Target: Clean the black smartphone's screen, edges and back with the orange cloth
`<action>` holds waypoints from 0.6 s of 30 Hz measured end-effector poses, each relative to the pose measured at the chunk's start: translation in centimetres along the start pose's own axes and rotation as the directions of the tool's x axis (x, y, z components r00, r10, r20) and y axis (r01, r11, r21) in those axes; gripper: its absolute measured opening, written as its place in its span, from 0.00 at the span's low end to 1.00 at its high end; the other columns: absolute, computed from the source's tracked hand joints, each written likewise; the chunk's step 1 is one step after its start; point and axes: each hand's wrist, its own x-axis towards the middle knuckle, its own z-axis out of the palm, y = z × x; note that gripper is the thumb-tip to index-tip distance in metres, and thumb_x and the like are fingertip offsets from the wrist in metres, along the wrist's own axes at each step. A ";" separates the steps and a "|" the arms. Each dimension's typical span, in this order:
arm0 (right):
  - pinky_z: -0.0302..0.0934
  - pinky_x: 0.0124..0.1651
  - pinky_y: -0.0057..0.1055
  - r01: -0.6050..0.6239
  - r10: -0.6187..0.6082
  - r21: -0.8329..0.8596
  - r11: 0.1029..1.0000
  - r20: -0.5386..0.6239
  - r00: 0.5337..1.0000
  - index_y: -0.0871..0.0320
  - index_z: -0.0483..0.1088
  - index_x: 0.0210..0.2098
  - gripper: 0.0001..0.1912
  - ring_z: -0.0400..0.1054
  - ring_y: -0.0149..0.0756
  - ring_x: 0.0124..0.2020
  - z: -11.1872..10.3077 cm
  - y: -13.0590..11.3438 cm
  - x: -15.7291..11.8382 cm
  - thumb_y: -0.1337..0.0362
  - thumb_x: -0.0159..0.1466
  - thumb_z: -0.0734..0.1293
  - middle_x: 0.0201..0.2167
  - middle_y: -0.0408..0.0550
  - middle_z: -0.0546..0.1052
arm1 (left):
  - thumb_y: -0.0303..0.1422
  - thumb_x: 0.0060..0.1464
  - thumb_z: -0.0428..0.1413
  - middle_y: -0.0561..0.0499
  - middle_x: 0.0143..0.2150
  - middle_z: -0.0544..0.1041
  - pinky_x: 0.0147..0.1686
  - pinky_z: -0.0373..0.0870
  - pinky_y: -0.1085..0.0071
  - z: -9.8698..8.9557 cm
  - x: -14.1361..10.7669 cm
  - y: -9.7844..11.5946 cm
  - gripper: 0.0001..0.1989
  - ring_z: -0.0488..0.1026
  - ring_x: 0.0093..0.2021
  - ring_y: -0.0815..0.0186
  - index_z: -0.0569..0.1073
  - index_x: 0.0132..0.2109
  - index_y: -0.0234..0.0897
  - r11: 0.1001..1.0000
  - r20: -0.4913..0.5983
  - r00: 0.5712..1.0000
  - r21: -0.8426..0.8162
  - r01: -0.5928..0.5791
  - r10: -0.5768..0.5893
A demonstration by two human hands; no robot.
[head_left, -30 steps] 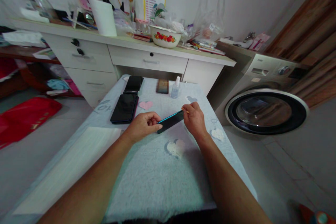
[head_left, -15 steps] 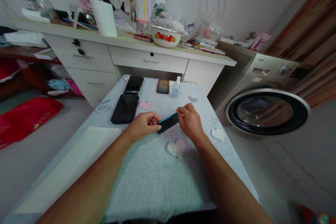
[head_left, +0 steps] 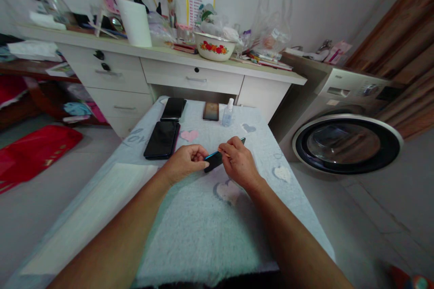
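A dark smartphone (head_left: 213, 161) with a bright blue edge is tilted up on its side above the cloth. My left hand (head_left: 188, 160) is closed on its left end, thumb in front. My right hand (head_left: 238, 160) is pinched at the phone's upper edge, over its middle, and covers part of it. Between its fingertips shows a thin tan stick (head_left: 224, 153), too small to make out fully. The phone's far corner sticks out beyond the right knuckles.
On the cloth-covered table (head_left: 190, 235) lie a black phone (head_left: 162, 140), another dark device (head_left: 173, 109) behind it, and a small dark-framed brown item (head_left: 211, 111). A clear spray bottle (head_left: 227, 114) stands upright beside that. A washing machine (head_left: 346, 140) is at the right.
My right hand has slid left along the phone's upper edge, from its right end to about its middle. My left hand and the phone have hardly moved.
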 end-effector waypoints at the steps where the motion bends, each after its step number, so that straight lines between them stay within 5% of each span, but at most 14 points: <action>1: 0.61 0.41 0.28 0.009 -0.009 0.005 1.000 0.008 1.000 0.57 0.71 0.41 0.12 0.64 0.32 0.36 0.0 -0.1 0.0 0.70 0.63 0.59 0.37 0.48 0.66 | 0.32 0.41 0.60 0.60 0.23 0.64 0.24 0.55 0.76 0.0 0.0 0.0 0.10 0.60 0.23 0.74 0.71 0.33 0.33 1.000 -0.001 1.000 0.004 -0.001 0.001; 18: 0.60 0.40 0.28 0.110 -0.115 0.050 0.993 0.101 0.988 0.57 0.71 0.41 0.12 0.63 0.32 0.37 0.4 -1.9 -0.2 0.70 0.64 0.58 0.38 0.48 0.66 | 0.32 0.42 0.61 0.60 0.22 0.62 0.22 0.53 0.77 0.1 0.1 -0.4 0.10 0.58 0.23 0.75 0.69 0.32 0.33 0.999 -0.005 0.999 -0.007 -0.046 0.046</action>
